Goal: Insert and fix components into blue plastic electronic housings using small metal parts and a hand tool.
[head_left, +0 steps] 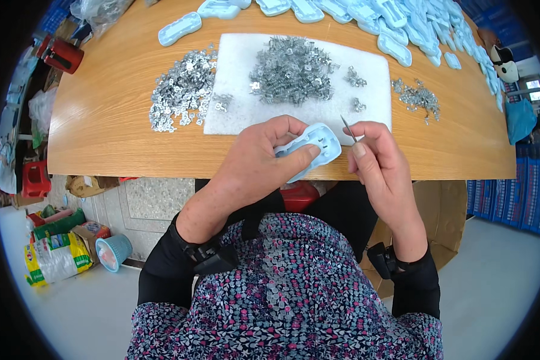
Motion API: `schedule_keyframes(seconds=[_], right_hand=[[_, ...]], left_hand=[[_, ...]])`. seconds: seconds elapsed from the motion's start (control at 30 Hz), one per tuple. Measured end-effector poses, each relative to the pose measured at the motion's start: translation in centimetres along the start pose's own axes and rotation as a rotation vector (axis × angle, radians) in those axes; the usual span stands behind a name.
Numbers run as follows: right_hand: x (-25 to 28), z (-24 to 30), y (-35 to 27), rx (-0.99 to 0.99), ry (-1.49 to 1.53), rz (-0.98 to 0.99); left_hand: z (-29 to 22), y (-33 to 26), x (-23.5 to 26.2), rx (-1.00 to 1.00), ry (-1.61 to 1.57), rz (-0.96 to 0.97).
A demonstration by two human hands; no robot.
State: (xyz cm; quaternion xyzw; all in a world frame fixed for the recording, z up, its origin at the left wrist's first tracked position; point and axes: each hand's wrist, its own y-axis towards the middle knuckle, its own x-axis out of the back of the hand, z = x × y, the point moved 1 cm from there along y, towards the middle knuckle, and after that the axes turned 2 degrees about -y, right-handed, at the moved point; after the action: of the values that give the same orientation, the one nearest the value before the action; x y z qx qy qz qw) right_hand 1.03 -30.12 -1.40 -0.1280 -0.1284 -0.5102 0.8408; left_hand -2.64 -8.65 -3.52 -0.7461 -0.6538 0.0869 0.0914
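Note:
My left hand (264, 153) grips a light blue plastic shell (327, 141), its thumb pressed on the hollow inner side with small dark slots. To its right, my right hand (378, 159) pinches a thin pointed metal tool (348, 128), tip upward, apart from the shell. Both hands are over the table's near edge. Just beyond them lies a white foam sheet (234, 78) bearing a heap of small metal springs (294, 69). A pile of flat metal contact pieces (186, 90) sits left of the sheet, and a smaller pile of metal pieces (417, 99) to its right.
Many more light blue shells (402, 30) cover the far and right parts of the wooden table (114, 120). A dark red container (62, 54) stands at the left edge. On the floor are a blue basket (114, 251), a yellow-green bag (57, 258) and a cardboard box (441, 222).

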Motion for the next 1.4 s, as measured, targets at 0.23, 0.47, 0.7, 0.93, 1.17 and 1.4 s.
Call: schedule_keyframes(seconds=[0.23,0.47,0.7,0.93,1.17,1.4], right_hand=[[-0.6,-0.2,-0.4,0.221,-0.384,-0.121],[-1.0,0.7,-0.2,0.361,-0.612,-0.196],[-1.6,1.4,0.1,0.396,-0.733,-0.222],[-1.5,1.6,0.2,0.429,-0.783,-0.212],[-1.4,0.8,0.2,0.352,-0.616,-0.189],[-1.1,0.2,0.2,0.183,-0.409,-0.149]], left_hand=[[1.0,0.8,-0.2,-0.051,-0.082,-0.004],[1.1,0.8,-0.6,-0.074,-0.232,-0.050],[1.2,0.7,-0.8,-0.108,-0.179,-0.057],[1.2,0.9,-1.0,-0.114,-0.115,-0.073],[1.0,0.9,-1.1,-0.068,-0.128,-0.067],[1.0,1.0,-1.1,-0.019,-0.163,-0.043]])
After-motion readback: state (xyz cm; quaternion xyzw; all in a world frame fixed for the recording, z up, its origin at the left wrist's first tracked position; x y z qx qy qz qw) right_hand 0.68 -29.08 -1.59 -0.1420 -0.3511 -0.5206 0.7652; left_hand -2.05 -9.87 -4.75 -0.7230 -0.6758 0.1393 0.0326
